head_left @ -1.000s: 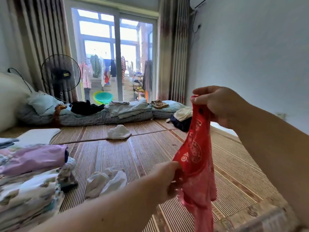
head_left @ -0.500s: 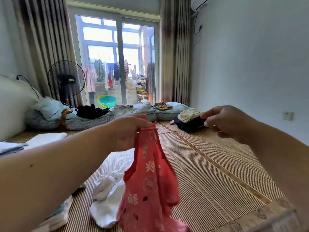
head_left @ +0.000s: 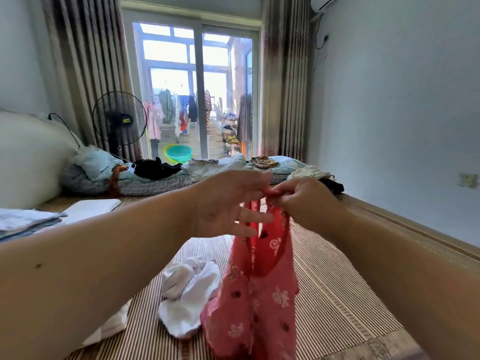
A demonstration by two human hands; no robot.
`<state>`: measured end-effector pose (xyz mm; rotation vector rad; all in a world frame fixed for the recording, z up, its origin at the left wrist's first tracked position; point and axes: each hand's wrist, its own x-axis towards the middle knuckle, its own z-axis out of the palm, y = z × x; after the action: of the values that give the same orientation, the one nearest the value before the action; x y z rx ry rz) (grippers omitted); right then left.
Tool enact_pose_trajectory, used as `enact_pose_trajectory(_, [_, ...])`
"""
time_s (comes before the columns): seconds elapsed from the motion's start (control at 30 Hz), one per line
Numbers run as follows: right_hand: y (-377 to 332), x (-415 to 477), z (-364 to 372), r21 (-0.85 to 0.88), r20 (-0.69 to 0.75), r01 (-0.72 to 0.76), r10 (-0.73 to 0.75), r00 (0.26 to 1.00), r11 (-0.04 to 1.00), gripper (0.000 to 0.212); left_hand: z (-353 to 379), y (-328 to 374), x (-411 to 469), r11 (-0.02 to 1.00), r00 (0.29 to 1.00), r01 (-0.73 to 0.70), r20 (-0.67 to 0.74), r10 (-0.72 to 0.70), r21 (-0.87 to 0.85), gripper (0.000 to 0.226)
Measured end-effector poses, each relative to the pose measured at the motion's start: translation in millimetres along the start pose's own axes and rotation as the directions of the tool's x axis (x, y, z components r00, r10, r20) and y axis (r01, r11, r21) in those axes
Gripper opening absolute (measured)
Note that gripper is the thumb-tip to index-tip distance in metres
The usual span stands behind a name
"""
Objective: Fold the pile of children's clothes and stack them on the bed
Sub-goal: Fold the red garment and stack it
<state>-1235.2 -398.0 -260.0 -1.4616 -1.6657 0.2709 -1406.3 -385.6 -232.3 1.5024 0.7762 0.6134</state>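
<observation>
Above the woven mat (head_left: 324, 294) of the bed (head_left: 415, 226), the fingers (head_left: 280, 191) of your right hand (head_left: 304, 201) are pressed together in a pinch on the top of the red garment (head_left: 259, 294), where its thin straps gather. The fingers (head_left: 255, 218) of your left hand (head_left: 223, 203) are straight and spread apart, gripping nothing. The uppermost one reaches to your right fingertips, and the blur hides whether it touches the cloth. The red garment hangs down from the pinch, its white flower print facing you and its lower hem running out of view at the bottom. Just beside it to the left, a crumpled heap of white clothes (head_left: 187, 292) lies on the mat. Further left a stack of folded clothes (head_left: 26, 222) sits at the edge of view, with a flat white folded piece (head_left: 91, 205) beyond it. At the far end of the bed lie rumpled bedding (head_left: 145, 187) and, near the right wall, a dark bundle (head_left: 333, 185); behind these stand a fan (head_left: 119, 120) and a glass door (head_left: 197, 100)
</observation>
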Motion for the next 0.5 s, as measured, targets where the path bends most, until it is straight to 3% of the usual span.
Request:
enact_pose_trajectory(0.13, [-9, 4, -33, 0.251, 0.040, -0.037, 0.027, 0.999, 0.967, 0.021, -19, -18, 4, 0.998, 0.969, 0.009, -0.248, 0.007, 0.063, 0.020])
enact_pose_trajectory(0.27, [-20, 6, -63, 0.545, 0.182, -0.178, 0.091, 0.979, 0.820, 0.019, -19, -54, 18, 0.977, 0.921, 0.000, -0.381, 0.083, 0.214, 0.012])
enact_pose_trajectory(0.4, [-30, 4, -88, 0.790, 0.208, -0.229, 0.103, 0.973, 0.569, 0.029, 0, -77, 29, 0.980, 0.933, 0.048, -0.359, 0.025, 0.192, 0.034])
enact_pose_trajectory(0.5, [-39, 4, -100, 0.778, 0.190, -0.250, 0.163, 0.968, 0.577, 0.019, 19, -89, 34, 0.977, 0.966, 0.206, -0.168, -0.194, 0.057, 0.078])
